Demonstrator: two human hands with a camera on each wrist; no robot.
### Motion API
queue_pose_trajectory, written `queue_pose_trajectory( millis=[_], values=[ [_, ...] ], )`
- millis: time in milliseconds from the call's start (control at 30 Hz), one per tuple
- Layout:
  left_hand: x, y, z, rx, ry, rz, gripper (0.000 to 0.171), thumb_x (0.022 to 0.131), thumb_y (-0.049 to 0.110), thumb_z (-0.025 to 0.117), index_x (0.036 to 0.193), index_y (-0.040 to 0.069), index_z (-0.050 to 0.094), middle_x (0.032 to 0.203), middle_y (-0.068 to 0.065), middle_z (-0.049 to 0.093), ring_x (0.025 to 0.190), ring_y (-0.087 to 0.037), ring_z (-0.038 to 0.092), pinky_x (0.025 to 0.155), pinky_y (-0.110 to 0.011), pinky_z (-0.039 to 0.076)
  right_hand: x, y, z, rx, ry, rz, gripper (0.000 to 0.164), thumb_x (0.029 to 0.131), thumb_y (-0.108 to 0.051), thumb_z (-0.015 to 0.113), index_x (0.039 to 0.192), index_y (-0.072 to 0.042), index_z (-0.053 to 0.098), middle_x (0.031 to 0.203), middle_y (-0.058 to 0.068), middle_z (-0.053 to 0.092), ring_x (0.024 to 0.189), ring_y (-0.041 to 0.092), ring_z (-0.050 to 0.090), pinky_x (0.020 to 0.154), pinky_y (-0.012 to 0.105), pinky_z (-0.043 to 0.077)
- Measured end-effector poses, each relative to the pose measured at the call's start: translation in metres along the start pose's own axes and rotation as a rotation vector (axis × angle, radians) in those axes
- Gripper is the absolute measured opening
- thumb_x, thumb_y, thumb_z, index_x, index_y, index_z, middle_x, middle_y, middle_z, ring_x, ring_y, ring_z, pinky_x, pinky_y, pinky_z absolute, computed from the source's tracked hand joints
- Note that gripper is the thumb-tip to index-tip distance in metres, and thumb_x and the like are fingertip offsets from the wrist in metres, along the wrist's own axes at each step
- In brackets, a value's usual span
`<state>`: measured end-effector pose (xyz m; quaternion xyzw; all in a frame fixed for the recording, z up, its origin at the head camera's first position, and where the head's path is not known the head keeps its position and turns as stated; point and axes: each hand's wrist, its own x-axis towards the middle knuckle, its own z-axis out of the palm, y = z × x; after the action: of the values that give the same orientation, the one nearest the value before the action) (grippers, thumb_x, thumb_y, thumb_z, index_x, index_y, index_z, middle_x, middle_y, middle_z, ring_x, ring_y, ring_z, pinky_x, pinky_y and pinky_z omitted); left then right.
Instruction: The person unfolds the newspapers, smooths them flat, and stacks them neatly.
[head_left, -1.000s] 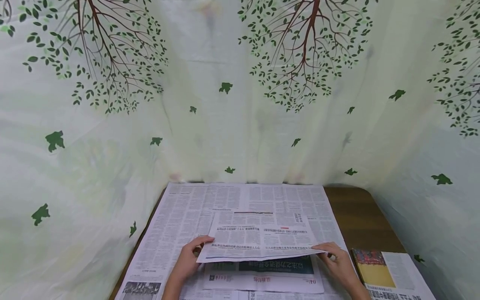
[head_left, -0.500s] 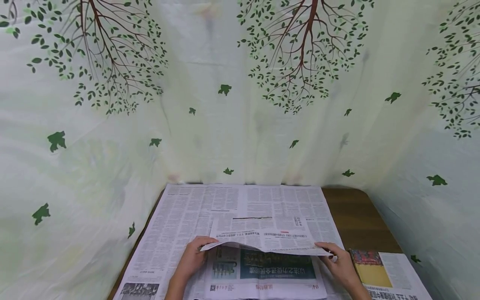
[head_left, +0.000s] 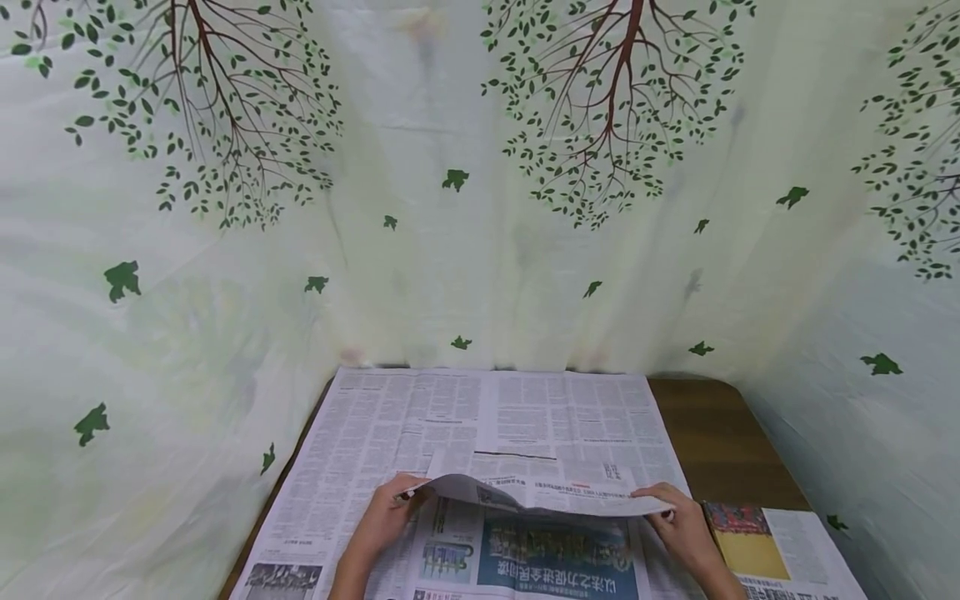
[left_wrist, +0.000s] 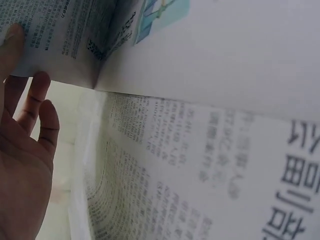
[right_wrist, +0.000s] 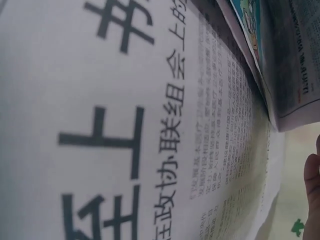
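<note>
A folded newspaper with a teal headline block lies at the near middle of the table, its upper page raised in a shallow arch. My left hand pinches that page's left corner; in the left wrist view, the thumb of the left hand lies on the printed side with several fingers beneath. On the opposite corner, my right hand pinches the page edge between thumb and fingers. Only part of the right hand shows at the edge of the right wrist view.
Spread newspaper sheets cover most of the brown wooden table. A printed paper with a yellow and red picture lies at the right. Behind the table hangs a pale curtain with leaf and tree prints.
The raised page's near edge has lifted and bowed upward, especially at the left. More of the teal-headed page beneath shows, and the newspaper has shifted toward the bottom of the head view.
</note>
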<state>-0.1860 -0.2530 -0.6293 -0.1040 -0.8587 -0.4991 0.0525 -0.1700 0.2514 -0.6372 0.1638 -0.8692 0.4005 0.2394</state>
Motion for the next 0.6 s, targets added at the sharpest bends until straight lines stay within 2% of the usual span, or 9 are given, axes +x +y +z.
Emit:
queue_pose_trajectory(
  millis=[133,233,433,533,600],
  values=[
    [0.002,0.008,-0.002,0.024,0.048,-0.015,0.019,0.091,0.027,0.076,0.109,0.034,0.078,0.102,0.017,0.074,0.089,-0.003,0.063,0.08,-0.025,0.05,0.002,0.002,0.002,-0.029,0.015,0.035,0.034,0.082,0.001,0.081,0.092,-0.03,0.074,0.081,-0.016,0.063,0.069,-0.004,0.052,0.059,0.018,0.044],
    [0.007,0.013,-0.002,0.039,0.099,-0.008,0.017,0.09,0.027,0.078,0.106,0.033,0.076,0.095,0.016,0.071,0.081,-0.004,0.059,0.075,-0.025,0.047,0.005,0.002,0.003,-0.034,0.035,0.033,0.03,0.083,0.001,0.081,0.092,-0.027,0.073,0.078,-0.017,0.059,0.067,-0.003,0.052,0.058,0.019,0.044],
    [0.024,0.021,-0.001,0.074,0.175,0.061,0.012,0.089,0.027,0.08,0.099,0.03,0.075,0.085,0.013,0.063,0.077,-0.004,0.051,0.07,-0.025,0.043,0.014,0.001,0.002,-0.029,0.06,0.052,0.02,0.085,-0.001,0.08,0.084,-0.018,0.072,0.076,-0.013,0.059,0.066,-0.003,0.05,0.058,0.015,0.04],
    [0.032,0.024,-0.001,0.085,0.195,0.095,0.01,0.089,0.026,0.08,0.095,0.029,0.073,0.085,0.013,0.061,0.078,-0.006,0.052,0.072,-0.026,0.044,0.02,0.001,0.002,-0.028,0.07,0.076,0.02,0.085,0.0,0.08,0.084,-0.019,0.071,0.077,-0.012,0.061,0.066,-0.002,0.05,0.059,0.015,0.04],
    [0.038,0.026,-0.002,0.099,0.206,0.13,0.011,0.089,0.024,0.081,0.094,0.028,0.071,0.087,0.012,0.061,0.079,-0.011,0.055,0.072,-0.031,0.046,0.025,0.001,0.002,-0.026,0.074,0.085,0.021,0.086,0.001,0.079,0.086,-0.019,0.072,0.077,-0.01,0.062,0.066,-0.002,0.051,0.059,0.015,0.041]
  ],
)
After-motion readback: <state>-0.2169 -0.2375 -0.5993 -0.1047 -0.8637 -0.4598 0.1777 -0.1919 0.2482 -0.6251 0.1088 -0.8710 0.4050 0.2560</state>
